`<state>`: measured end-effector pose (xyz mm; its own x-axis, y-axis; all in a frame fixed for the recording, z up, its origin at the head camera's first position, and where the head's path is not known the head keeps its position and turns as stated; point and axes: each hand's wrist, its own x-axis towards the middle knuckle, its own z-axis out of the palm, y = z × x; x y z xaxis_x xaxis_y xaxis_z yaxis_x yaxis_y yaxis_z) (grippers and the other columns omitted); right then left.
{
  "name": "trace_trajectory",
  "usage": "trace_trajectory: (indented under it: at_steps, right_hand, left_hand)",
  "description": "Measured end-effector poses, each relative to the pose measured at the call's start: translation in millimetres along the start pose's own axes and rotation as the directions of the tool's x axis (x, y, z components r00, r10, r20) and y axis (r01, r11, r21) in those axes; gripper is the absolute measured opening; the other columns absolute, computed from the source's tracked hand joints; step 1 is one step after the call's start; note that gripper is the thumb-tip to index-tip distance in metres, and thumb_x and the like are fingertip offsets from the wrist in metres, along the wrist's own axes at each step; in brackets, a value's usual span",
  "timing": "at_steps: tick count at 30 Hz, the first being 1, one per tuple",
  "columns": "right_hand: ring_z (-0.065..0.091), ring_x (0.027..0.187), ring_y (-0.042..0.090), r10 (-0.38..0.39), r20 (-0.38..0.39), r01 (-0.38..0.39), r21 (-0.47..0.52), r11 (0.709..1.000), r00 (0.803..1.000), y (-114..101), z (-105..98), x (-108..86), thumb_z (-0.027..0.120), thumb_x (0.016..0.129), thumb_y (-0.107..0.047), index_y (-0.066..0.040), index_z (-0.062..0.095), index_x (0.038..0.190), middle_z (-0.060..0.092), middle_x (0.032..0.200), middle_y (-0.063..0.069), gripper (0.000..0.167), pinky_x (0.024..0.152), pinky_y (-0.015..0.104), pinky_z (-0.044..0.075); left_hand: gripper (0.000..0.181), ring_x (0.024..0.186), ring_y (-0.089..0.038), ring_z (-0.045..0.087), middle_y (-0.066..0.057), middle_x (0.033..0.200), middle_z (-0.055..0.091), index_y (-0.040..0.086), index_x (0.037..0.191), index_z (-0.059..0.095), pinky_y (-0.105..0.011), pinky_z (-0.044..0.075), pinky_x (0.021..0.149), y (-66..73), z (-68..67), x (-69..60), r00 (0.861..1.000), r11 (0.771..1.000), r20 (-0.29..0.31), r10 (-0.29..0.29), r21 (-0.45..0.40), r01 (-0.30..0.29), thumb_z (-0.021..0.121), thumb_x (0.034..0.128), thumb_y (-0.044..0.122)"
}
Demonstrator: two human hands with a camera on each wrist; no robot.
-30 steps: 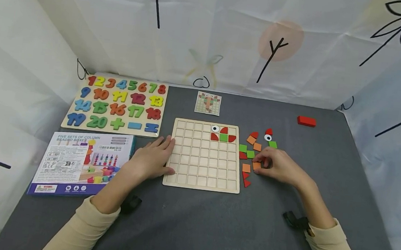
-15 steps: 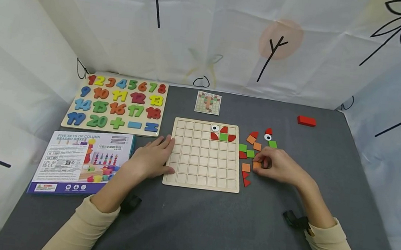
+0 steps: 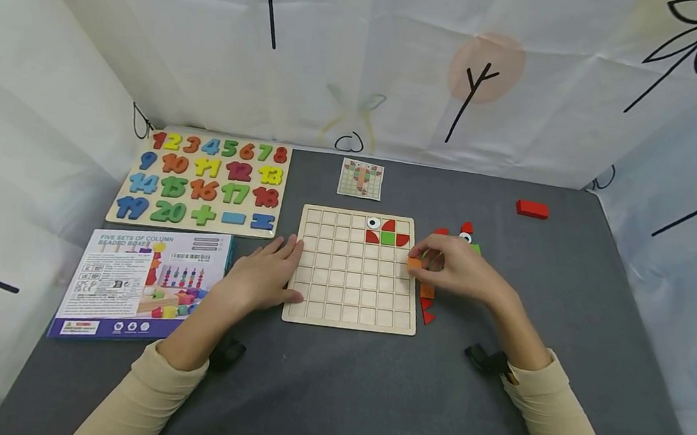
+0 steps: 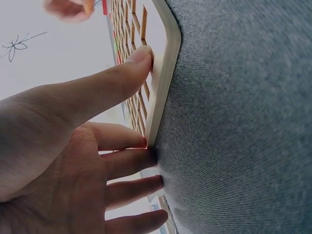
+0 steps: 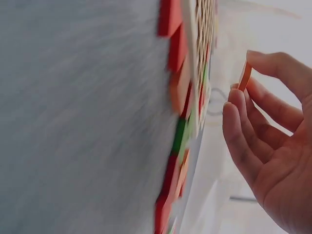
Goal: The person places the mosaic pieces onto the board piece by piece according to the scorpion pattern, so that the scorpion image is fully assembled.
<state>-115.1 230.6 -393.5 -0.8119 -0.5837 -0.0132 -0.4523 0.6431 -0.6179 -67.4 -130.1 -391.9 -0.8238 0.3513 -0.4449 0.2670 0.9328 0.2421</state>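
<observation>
Head view evenly lit, shadows soft, left wrist view dimmer, left hand (image 4: 66, 163) shaded against pale backdrop (image 4: 44, 68), right wrist view blurred across surface (image 5: 73, 117) and coloured pieces (image 5: 179, 90).

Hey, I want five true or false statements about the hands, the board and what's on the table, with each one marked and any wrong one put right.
1. The right hand pinches an orange tile. True.
2. The left hand touches the wooden board. True.
3. The board is completely full. False: only a few tiles sit on it, near its far right corner.
4. A red block lies on the table. True.
5. Both hands hold tiles. False: only the right hand does.
</observation>
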Motion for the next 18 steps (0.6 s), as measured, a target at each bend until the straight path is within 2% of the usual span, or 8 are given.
trace_trajectory:
  at_steps: [4,10,18]
  right_hand:
    - [0.07,0.08,0.012,-0.032,0.001,0.032,-0.006,0.999,0.999,-10,4,23.2,0.087,0.092,-0.014,-0.005,0.079,0.112,0.078,0.096,0.005,0.023,0.076,0.038,0.063]
    - [0.075,0.082,0.016,-0.071,0.024,0.071,0.007,0.997,0.997,-18,15,58.8,0.084,0.093,-0.009,-0.003,0.08,0.115,0.081,0.101,0.009,0.023,0.078,0.033,0.064]
    - [0.078,0.091,0.02,-0.067,0.078,0.072,-0.052,0.996,0.995,-25,26,96.0,0.083,0.096,-0.013,-0.003,0.081,0.116,0.082,0.11,0.011,0.022,0.085,0.038,0.066]
  left_hand:
    - [0.099,0.17,-0.043,0.021,-0.019,0.182,0.02,0.001,0.172,0.022,-0.063,0.028,0.134,0.0,-0.1,-0.2,1.0,1.0,-0.004,0.001,-0.003,-0.001,0.076,0.101,0.044]
    - [0.099,0.17,-0.043,0.02,-0.018,0.182,0.02,0.002,0.172,0.022,-0.063,0.028,0.135,0.1,-0.4,-0.7,1.0,1.0,-0.002,-0.001,-0.01,0.001,0.076,0.1013,0.044]
    - [0.099,0.17,-0.042,0.019,-0.017,0.182,0.019,0.003,0.173,0.021,-0.065,0.029,0.133,-0.9,1.0,-1.0,1.0,1.0,0.001,-0.006,-0.031,0.006,0.076,0.1011,0.044]
